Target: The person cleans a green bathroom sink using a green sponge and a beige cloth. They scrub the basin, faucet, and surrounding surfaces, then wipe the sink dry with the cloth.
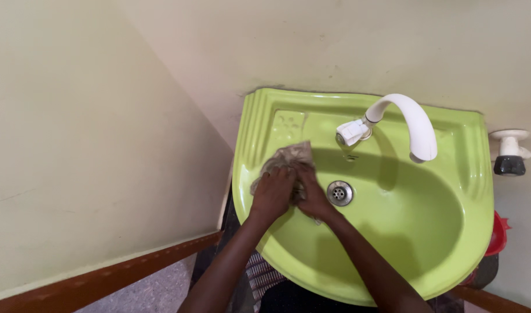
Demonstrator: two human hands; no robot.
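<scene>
Both hands are down in the green basin (393, 255), pressed together over a crumpled grey-brown cloth (290, 157). The left hand (273, 193) lies on top of the cloth with its fingers curled down into it, gripping the bunched fabric. The right hand (313, 194) sits just beside it, touching it, fingers bent and closed on the same cloth from the drain side. The cloth lies against the inner left slope of the basin, below the moulded soap recess (288, 123), and part of it sticks out past the knuckles toward the back rim. A frayed bit hangs out under the right palm.

The metal drain (339, 192) is just to the right of the right hand, near but not covered. Above it the white tap (413, 122) curves out over the bowl, its white handle (351, 131) pointing left toward the cloth. No water shows at the spout.

The basin is fixed to a pale wall (103, 116) in a corner. On the wall to the right is 1 white fitting with a black knob (509, 152), well apart from the hands. Something red (497, 235) peeks out behind the basin's right edge. A dark brown skirting (103, 279) runs along the bottom of the left wall, with speckled floor (155, 293) beneath it.
</scene>
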